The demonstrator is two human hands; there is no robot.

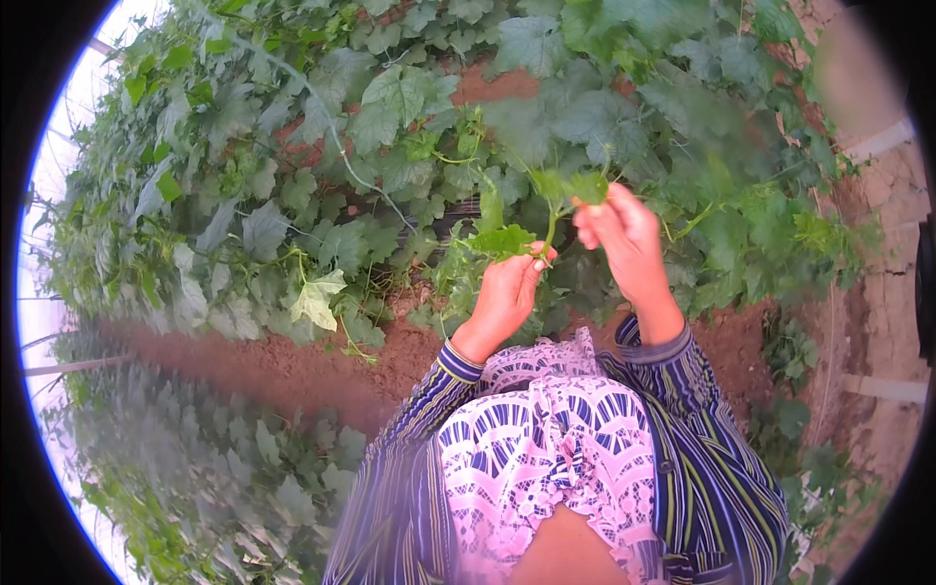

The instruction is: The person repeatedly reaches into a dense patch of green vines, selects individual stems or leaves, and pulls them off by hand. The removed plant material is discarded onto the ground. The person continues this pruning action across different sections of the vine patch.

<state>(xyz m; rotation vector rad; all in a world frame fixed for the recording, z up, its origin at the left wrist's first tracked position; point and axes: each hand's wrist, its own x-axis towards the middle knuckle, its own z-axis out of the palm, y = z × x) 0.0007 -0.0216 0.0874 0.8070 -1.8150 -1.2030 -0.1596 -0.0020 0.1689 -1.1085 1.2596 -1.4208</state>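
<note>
Between my two hands stands the green shoot of a climbing vine (550, 225), held in front of my body. My left hand (508, 292) pinches its stem low down between thumb and fingers, beside a bright green leaf (501, 241). Higher and to the right, my right hand (621, 238) has its thumb and fingertips closed on the leafy top of the same shoot. A small leaf (589, 188) shows at those fingertips. Blur hides exactly which part they grip. Dense lobed leaves (398, 99) hang behind both hands.
A pale twine (333, 128) slants down through the foliage at upper left. One yellowish leaf (319, 298) hangs left of my hands. Bare reddish soil (307, 369) runs between this row and another row of vines (241, 468). A cracked earthen wall (888, 241) rises at right.
</note>
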